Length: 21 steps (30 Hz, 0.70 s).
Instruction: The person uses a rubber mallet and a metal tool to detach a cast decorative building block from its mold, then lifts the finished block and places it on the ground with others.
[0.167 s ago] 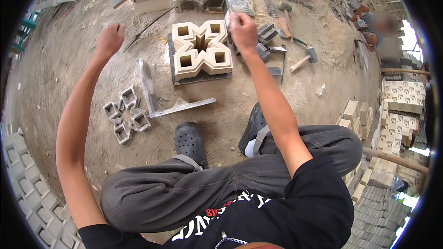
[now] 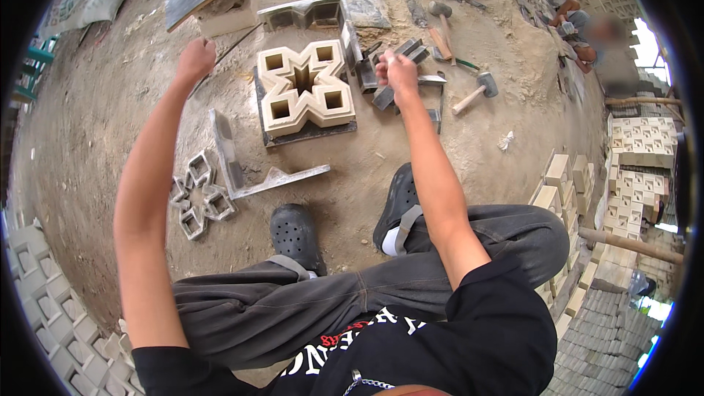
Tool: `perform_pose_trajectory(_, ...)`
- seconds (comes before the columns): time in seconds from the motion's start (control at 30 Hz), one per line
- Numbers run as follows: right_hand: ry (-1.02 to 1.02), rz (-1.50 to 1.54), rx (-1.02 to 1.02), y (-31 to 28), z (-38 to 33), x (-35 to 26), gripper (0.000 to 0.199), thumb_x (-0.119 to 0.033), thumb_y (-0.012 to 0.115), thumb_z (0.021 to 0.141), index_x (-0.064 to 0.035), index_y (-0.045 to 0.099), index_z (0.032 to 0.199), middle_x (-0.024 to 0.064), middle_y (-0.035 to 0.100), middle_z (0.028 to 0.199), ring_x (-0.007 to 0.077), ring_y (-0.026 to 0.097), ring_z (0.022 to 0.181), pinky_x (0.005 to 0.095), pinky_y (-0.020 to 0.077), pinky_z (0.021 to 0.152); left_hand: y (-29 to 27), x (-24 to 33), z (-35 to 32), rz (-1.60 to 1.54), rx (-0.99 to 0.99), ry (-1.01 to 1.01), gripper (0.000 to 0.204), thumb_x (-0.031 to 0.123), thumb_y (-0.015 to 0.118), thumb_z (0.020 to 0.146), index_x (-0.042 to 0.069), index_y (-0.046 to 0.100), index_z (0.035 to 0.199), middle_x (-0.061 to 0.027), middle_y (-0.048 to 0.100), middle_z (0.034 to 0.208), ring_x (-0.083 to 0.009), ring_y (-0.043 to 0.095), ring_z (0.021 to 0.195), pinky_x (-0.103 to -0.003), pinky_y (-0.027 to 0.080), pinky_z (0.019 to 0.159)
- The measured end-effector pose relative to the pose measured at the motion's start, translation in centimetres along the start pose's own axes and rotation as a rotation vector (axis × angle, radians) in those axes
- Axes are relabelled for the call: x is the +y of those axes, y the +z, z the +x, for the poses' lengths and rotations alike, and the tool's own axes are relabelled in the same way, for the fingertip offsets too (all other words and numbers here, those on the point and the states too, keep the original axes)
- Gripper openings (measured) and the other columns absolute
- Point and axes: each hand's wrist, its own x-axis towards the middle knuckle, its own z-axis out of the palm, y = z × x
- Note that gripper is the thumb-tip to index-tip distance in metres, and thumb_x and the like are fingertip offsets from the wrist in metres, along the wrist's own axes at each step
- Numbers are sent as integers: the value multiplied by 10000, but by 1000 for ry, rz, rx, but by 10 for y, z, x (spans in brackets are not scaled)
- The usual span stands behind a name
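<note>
**Fresh cast block sat between two raised fists**

The person squatted on the sandy ground (image 2: 95, 125) with both arms stretched forward. The left hand (image 2: 196, 59) was curled into a fist, raised just left of the pale, cross-shaped concrete block (image 2: 304, 88), and appeared to hold nothing. The right hand (image 2: 396, 70) was also curled, its grip pressed together around something small and pale; what it was could not be told. That hand hovered just right of the block, over a cluster of grey metal mould pieces (image 2: 400, 55).

The block rested on a dark flat board (image 2: 312, 134) in front of the person's feet, with an open mould frame (image 2: 308, 11) just behind it. A smaller grey lattice insert (image 2: 198, 194) and an angled metal plate (image 2: 253, 172) lay to the left, near the black clog (image 2: 297, 235). Two mallets (image 2: 473, 94) lay to the right, well apart from the block.

The block looked freshly demoulded and likely soft. A knock from either fist, or a dropped metal piece, could have chipped its thin inner walls. Tilting the board could have cracked the arms of the cross. Loose metal lying close to the feet was a tripping hazard.
</note>
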Motion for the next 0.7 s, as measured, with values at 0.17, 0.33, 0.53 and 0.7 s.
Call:
perform_pose_trajectory(0.17,195,51,-188,12,2,66,280,-244,502,988,-12,658,1010,69,692,846,135,645,717,288,512,606,89,-77,-19,-559,4,-357,218,165,493,910,36,587,762,-28,542,656,-120,502,542,-261,395,468)
perform_pose_trajectory(0.33,171,-169,-222,19,10,119,274,-201,489,993,4,636,1101,57,664,948,131,622,794,287,511,671,157,-89,-66,-461,41,-543,210,164,500,902,87,581,725,1,557,674,-103,482,528,-255,363,460)
perform_pose_trajectory(0.53,71,-320,-206,56,17,111,408,-260,469,930,38,636,1152,274,645,1145,384,601,1120,405,443,955,163,-106,-84,-798,-52,-660,243,234,515,926,40,658,896,-33,595,699,-118,550,593,-274,425,528)
perform_pose_trajectory(0.7,135,-448,-93,36,20,115,436,-287,455,913,85,660,1010,309,648,1063,444,616,1045,455,460,903,182,-47,-108,-699,-17,-628,267,244,508,955,26,663,946,-13,606,732,-111,554,585,-242,422,516)
